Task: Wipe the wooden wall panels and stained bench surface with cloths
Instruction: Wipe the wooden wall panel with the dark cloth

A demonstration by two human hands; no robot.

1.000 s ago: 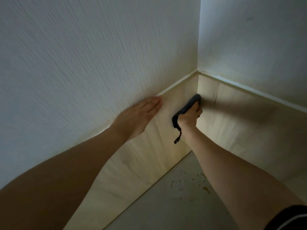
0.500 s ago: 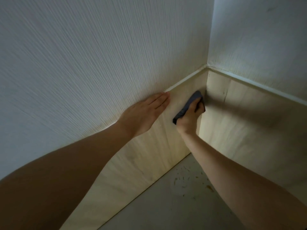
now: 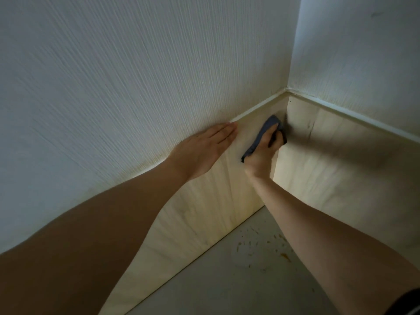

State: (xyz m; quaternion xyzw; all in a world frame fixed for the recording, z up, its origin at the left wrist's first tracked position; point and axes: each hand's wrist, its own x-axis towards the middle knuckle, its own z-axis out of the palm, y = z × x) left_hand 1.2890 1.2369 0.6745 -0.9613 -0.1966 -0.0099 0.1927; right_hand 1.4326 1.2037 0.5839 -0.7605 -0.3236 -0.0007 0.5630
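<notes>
Two pale wooden wall panels meet in a corner: the left panel and the right panel. My right hand grips a dark blue-grey cloth and presses it against the left panel just beside the corner, near the panel's top trim. My left hand lies flat with straight fingers on the wall, across the seam between the white textured wall and the left panel. Below lies the grey bench surface, with brownish stains near the corner.
White textured wall rises above both panels, with a narrow white trim along the panel tops. A dark vertical crack or mark shows on the right panel near the corner.
My right hand has slid the cloth a little higher along the left panel by the corner, and the cloth's hanging tail is tucked away. The left hand stays flat on the wall.
</notes>
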